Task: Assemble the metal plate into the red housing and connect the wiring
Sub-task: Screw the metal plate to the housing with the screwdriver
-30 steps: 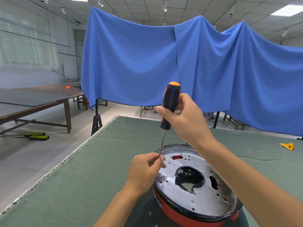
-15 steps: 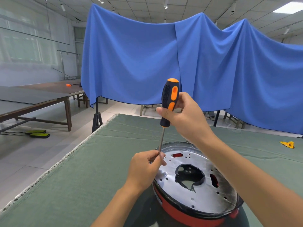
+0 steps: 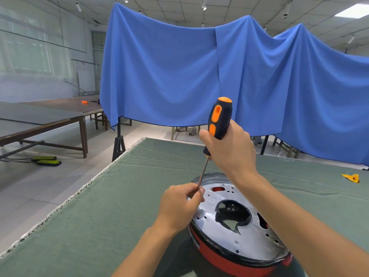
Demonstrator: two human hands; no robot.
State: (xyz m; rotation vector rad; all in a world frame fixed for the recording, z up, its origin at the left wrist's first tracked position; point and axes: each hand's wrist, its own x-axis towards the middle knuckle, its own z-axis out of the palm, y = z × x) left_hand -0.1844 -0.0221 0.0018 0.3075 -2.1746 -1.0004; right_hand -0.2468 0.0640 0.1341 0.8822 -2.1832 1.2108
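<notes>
metal plate in red housing, hands steadying screwdriver

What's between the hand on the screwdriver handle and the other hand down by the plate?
Only the screwdriver's bare steel shaft, running from the right hand to the left hand, in the head view.

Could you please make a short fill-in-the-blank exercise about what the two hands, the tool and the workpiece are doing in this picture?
1. The right hand grips the handle of a ____.
2. The left hand pinches the tool's metal ____ near the plate.
3. The metal plate sits on top of a ____ housing.
4. The table is covered with a ____ cloth.

Missing words: screwdriver; shaft; red; green
</notes>
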